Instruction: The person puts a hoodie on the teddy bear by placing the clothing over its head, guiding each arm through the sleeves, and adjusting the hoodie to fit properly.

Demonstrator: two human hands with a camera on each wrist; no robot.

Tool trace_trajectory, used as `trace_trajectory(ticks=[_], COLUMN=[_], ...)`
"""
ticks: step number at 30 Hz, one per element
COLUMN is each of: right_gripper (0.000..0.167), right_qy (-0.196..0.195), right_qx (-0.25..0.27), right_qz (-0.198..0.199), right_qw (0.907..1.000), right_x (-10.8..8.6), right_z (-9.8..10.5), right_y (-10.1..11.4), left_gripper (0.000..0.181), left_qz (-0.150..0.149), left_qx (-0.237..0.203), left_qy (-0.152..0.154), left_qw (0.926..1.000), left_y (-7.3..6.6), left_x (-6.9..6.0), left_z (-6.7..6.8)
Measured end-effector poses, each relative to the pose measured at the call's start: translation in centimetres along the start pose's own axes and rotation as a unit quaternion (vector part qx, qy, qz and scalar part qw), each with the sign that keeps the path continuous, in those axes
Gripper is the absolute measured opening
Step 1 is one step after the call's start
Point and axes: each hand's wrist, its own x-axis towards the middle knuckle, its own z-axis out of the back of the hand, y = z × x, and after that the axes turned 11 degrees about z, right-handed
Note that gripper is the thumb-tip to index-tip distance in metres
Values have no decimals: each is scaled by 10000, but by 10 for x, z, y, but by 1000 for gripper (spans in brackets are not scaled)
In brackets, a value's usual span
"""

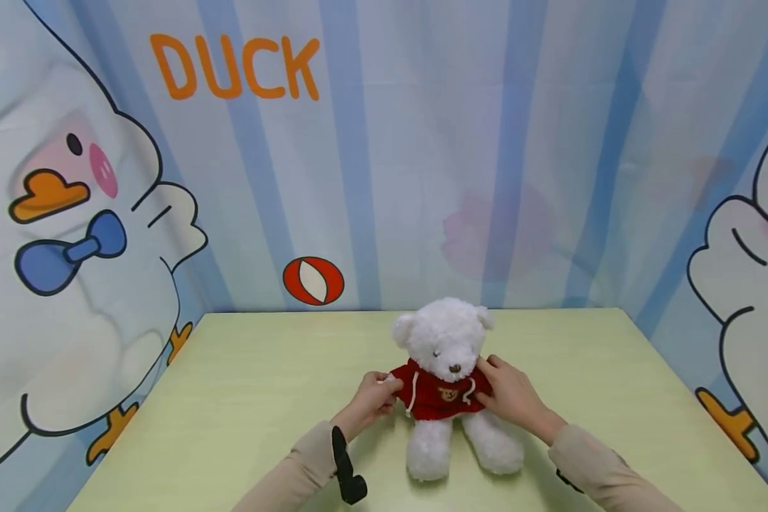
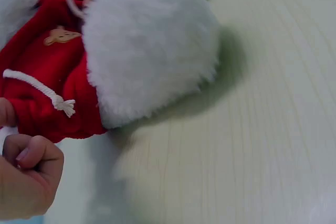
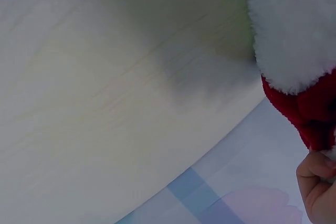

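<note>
A white plush teddy bear [image 1: 444,334] in a red hoodie [image 1: 432,404] with white drawstrings sits upright on the table, its face toward me. With thumb and fingers, my left hand [image 1: 370,402] pinches the bear's arm at the left sleeve cuff. My right hand [image 1: 515,395] grips the other arm beside the hoodie; that arm is mostly hidden by the hand. In the left wrist view, curled fingers of the left hand [image 2: 34,177] are at the sleeve end, below a fluffy leg [image 2: 149,45]. The right wrist view shows the right hand [image 3: 317,187] partly, at the red sleeve [image 3: 315,121].
The pale yellow-green table [image 1: 262,398] extends on both sides of the bear. Behind it hangs a blue-striped curtain [image 1: 416,178] with duck drawings and orange lettering. A black strap [image 1: 345,466] hangs at the left wrist.
</note>
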Motion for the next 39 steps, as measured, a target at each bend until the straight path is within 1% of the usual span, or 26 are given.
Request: trace_trajectory(ticks=[1,2,3,5,6,7,9,11,12,14,15,16,17,18,19,21,22,23,25,26,30,33,34,36,38,39], right_gripper=[47,49,50,53,55,56,59,59,60,60,61,61,61,61,62,63,64,66,68,69,67,63,61,57,53,51], right_qy=[-12,-8,2,12,25,43,81,112,127,143,150,138,105,72,58,62,83,130,269,323,474,530,505,387,243,196], right_qx=[-10,-21,-28,-34,-47,-48,-28,4,38,157,244,356,500,698,970,1631,2008,2421,3232,3575,4724,5242,5318,5320,5174,5045], right_qz=[-13,-31,-57,-107,-128,-154,-218,-223,-204,-197,-216,-246,-304,-374,-454,-540,-571,-622,-677,-700,-891,-1140,-1241,-1439,-1558,-1571], right_qw=[10000,10000,10000,9999,9999,9999,9997,9997,9997,9996,9994,9990,9982,9968,9942,9851,9779,9682,9435,9307,8756,8422,8362,8335,8411,8488], right_x=[0,0,1,2,3,4,5,5,5,4,3,2,0,-2,-4,-9,-11,-12,-14,-15,-18,-18,-18,-18,-17,-16], right_z=[0,1,1,2,2,2,2,2,2,2,1,1,1,1,0,0,0,1,3,4,7,6,6,7,9,10], right_y=[0,-1,-1,-1,-1,-1,-1,-3,-4,-7,-9,-11,-14,-17,-19,-25,-27,-29,-32,-34,-39,-39,-39,-38,-39,-40], left_gripper=[13,18,25,19,15,14,19,26,30,34,32,28,24,19,15,14,13,13,12,16,37,34,31,29,33,34], left_qz=[-335,-644,-1003,-1723,-1992,-2214,-2440,-2444,-2447,-2540,-2554,-2537,-2490,-2363,-2168,-1632,-1393,-1181,-907,-828,-647,-401,-371,-425,-566,-647], left_qx=[466,946,1433,2294,2604,2855,3256,3692,3975,4516,4710,4795,4799,4671,4396,3533,3148,2738,2086,1842,1302,891,860,944,1285,1449], left_qy=[-236,-479,-713,-1109,-1142,-1084,-705,-171,65,347,382,404,389,391,433,526,520,540,504,509,813,963,914,786,692,698], left_qw=[9981,9923,9820,9515,9378,9261,9107,8965,8843,8546,8435,8391,8403,8512,8706,9196,9374,9530,9725,9781,9860,9905,9914,9915,9877,9849], left_y=[1,2,2,1,-1,-2,-8,-16,-20,-30,-34,-37,-38,-37,-35,-28,-25,-22,-18,-18,-20,-20,-19,-18,-18,-19], left_x=[0,0,-1,-1,-2,-1,0,1,2,4,5,5,5,5,6,4,4,3,2,1,0,0,0,3,5,6], left_z=[-2,-3,-4,-4,-3,0,9,19,23,29,30,30,29,27,24,19,16,15,13,12,13,13,12,13,15,17])
